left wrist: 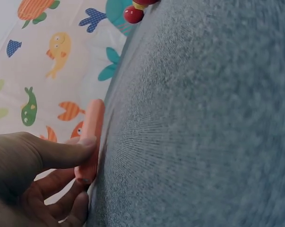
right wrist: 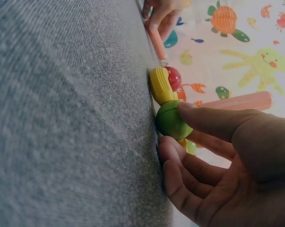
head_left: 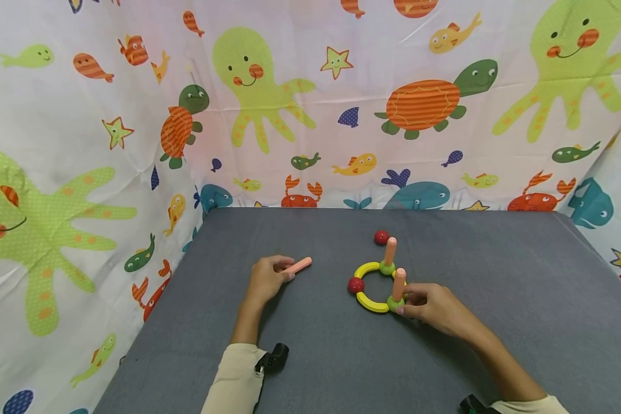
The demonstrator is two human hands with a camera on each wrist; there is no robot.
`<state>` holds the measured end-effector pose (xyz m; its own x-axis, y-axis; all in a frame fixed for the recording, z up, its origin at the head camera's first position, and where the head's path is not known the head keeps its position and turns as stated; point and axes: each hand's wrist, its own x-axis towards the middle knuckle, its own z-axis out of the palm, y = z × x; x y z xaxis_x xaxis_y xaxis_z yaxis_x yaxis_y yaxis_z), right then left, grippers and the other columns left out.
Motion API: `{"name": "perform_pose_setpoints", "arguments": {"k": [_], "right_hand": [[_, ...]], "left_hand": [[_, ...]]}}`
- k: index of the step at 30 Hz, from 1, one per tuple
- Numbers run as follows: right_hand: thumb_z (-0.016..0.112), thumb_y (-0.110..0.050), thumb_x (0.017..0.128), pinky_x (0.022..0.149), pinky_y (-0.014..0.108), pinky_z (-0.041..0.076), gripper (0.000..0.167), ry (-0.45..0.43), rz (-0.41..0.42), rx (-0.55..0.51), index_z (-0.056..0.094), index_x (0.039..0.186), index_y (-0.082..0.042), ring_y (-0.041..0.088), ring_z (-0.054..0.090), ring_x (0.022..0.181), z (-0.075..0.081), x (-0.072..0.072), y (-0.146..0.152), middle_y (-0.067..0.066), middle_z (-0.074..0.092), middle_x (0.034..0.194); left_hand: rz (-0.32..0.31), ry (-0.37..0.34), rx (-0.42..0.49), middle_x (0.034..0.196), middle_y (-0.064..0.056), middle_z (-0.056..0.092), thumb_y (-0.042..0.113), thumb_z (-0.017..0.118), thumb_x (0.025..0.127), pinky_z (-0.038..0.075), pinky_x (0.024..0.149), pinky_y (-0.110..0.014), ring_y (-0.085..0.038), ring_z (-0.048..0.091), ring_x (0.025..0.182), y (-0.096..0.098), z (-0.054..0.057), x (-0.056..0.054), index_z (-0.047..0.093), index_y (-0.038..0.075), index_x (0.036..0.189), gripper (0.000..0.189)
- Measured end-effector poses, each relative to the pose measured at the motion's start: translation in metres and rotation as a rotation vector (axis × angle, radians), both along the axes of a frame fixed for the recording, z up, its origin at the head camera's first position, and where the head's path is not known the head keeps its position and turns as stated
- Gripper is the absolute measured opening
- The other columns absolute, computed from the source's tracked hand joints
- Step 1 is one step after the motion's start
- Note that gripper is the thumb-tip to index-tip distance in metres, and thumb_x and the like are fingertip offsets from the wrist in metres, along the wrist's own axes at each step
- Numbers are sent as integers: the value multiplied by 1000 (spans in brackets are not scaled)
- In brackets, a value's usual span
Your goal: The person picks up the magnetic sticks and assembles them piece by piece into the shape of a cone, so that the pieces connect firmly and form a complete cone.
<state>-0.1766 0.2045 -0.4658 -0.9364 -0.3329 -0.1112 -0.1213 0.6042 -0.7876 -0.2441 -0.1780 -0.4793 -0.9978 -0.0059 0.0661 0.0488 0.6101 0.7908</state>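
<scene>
My left hand (head_left: pixel 265 280) pinches a salmon-coloured stick (head_left: pixel 299 265) between thumb and fingers, low over the table, left of a toy ring. Curved yellow pieces (head_left: pixel 371 303), a red ball (head_left: pixel 356 285) and two green balls make up that ring. From the near green ball (right wrist: pixel 173 120) rises a salmon stick (head_left: pixel 399 284); another upright stick (head_left: pixel 390 252) stands in the far green ball (head_left: pixel 387 268). My right hand (head_left: pixel 440 307) grips the near green ball with thumb and fingertips. Its fingers partly hide the ring's right side.
A red ball (head_left: pixel 381 237) lies just behind the ring, near the far stick. The grey cloth-covered table (head_left: pixel 321 356) extends to a curtain (head_left: pixel 300 103) with printed sea animals at the back and sides.
</scene>
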Motion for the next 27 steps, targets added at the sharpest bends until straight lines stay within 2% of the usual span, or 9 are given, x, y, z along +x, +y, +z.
{"name": "perform_pose_setpoints", "arguments": {"k": [7,13,20,27], "right_hand": [[82,-26,94,61,33,55,24,-15,1,-6,77,114,-14,20,62,74,-1,-1,1,2,69,86],[81,-27,94,61,33,55,24,-18,7,-7,76,115,-14,20,63,75,-1,-2,2,2,70,87],[82,-27,94,61,33,55,26,-22,2,-8,76,116,-14,21,62,75,-1,-2,2,2,70,87],[82,-27,94,62,33,55,26,-27,-1,2,76,116,-14,21,62,75,-1,-1,1,2,69,87]], "left_hand": [[-9,51,24,110,-7,80,9,86,90,57,84,-43,-23,73,95,9,4,-1,80,11,120,31],[-46,71,70,109,-4,80,11,88,88,61,81,-40,-22,75,96,24,10,-1,81,13,120,32],[-149,96,98,109,-5,79,12,86,90,60,82,-38,-24,75,97,48,17,6,80,11,122,33],[-241,119,114,110,-4,79,13,85,92,60,86,-34,-17,73,96,71,14,13,77,12,125,34]]}}
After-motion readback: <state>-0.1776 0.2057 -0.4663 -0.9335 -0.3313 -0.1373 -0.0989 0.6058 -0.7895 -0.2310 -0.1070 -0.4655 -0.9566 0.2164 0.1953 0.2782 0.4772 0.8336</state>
